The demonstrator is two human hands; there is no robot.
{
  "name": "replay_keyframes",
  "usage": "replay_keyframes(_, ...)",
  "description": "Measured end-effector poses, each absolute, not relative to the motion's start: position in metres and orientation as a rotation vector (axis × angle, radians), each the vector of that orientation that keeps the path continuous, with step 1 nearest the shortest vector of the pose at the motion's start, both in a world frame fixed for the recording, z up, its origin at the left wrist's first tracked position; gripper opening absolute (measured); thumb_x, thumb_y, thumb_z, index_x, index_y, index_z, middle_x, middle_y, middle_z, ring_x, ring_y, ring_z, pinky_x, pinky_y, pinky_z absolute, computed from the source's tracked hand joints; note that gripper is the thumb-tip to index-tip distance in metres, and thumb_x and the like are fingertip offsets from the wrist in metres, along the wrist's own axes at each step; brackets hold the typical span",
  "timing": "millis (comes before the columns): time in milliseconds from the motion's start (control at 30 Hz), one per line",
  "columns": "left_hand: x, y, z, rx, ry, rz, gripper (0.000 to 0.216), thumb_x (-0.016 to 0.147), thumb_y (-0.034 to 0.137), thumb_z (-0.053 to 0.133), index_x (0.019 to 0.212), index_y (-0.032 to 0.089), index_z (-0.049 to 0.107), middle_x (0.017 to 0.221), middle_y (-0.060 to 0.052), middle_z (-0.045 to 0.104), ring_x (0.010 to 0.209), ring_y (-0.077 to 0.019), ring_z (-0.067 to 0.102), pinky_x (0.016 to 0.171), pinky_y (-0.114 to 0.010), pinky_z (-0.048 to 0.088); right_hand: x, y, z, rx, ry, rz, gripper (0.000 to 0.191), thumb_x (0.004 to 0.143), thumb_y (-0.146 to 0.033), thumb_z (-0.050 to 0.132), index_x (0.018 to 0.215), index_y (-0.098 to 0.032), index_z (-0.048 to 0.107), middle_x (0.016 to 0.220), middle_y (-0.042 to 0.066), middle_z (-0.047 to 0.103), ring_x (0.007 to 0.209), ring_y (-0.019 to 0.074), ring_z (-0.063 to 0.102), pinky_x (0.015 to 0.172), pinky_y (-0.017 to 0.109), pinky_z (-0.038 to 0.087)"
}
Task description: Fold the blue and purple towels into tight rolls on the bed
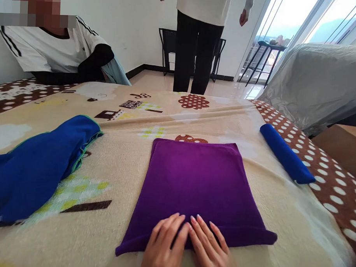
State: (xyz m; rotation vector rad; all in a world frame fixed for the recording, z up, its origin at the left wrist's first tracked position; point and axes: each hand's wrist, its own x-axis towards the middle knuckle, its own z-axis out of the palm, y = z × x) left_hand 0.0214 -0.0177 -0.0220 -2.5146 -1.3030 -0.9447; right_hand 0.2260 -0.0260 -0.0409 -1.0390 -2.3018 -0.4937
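A purple cloth (pixel 196 177) lies spread in a near-square in front of me, its near edge turned over into a thin roll (pixel 250 236). My left hand (pixel 165 242) rests on the middle of that roll, fingers stretched out over it. Beside it, my right hand (pixel 209 245) lies on the same roll, with its fingers extended and its fingertips close to those of the left. Both palms are partly cut off by the bottom of the view. The ends of the roll stick out past the cloth's sides.
A crumpled blue cloth (pixel 45 160) with green edging lies at left. On the right is a rolled blue cloth (pixel 286 153). A patterned blanket (pixel 121 162) covers the surface. One person (pixel 64 51) sits at far left; another (pixel 198 40) stands opposite. A plastic-covered piece (pixel 322 80) stands at right.
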Motion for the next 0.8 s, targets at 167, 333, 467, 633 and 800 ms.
replay_keyframes(167,-0.02,-0.013,-0.011,-2.641,-1.291,-0.885,0.024,0.099,0.035,0.055,0.114,0.021,0.067,0.1,-0.006,0.069,0.096,-0.0188,0.065,0.087,-0.029,0.051,0.273,-0.025,-0.024,-1.106,-2.404,-0.312,0.041,0.096,-0.013,0.043,0.134,-0.013,0.059,0.132,0.004,0.066,0.129,0.0152,0.057,0.108,0.028,0.041)
replay_keyframes(333,-0.016,-0.016,-0.007,-2.896,-1.336,-0.606,0.045,0.084,0.008,0.062,0.126,0.024,0.058,0.112,-0.004,0.069,0.102,-0.0224,0.067,0.095,-0.036,0.053,0.261,-0.025,-0.011,-1.111,-2.301,-0.141,0.032,0.099,-0.023,0.05,0.127,-0.017,0.063,0.105,0.004,0.072,0.101,0.0161,0.065,0.093,0.03,0.047)
replay_keyframes(467,-0.002,-0.012,-0.002,-3.045,-1.506,-0.451,0.051,0.072,0.001,0.064,0.116,0.025,0.059,0.113,-0.002,0.068,0.105,-0.0227,0.067,0.096,-0.036,0.055,0.234,-0.02,-0.01,-1.145,-2.182,0.009,0.019,0.095,-0.024,0.054,0.107,-0.021,0.067,0.089,0.004,0.065,0.082,0.016,0.06,0.082,0.03,0.047)
replay_keyframes(633,-0.006,-0.004,0.017,-3.229,-1.537,-0.444,0.03,0.076,0.004,0.064,0.097,0.025,0.06,0.1,0.002,0.068,0.094,-0.0191,0.066,0.094,-0.033,0.054,0.233,-0.014,-0.008,-1.081,-2.263,0.203,0.002,0.091,-0.021,0.06,0.092,-0.021,0.058,0.09,0.002,0.064,0.08,0.0154,0.058,0.077,0.028,0.047)
replay_keyframes(800,-0.013,0.005,0.016,-3.172,-1.407,-0.632,0.017,0.089,0.01,0.055,0.097,0.024,0.06,0.087,0.003,0.07,0.077,-0.0154,0.067,0.072,-0.025,0.054,0.239,-0.009,-0.009,-1.141,-2.315,0.143,0.015,0.101,-0.021,0.042,0.099,-0.021,0.057,0.078,0.0,0.062,0.072,0.0147,0.058,0.073,0.027,0.046)
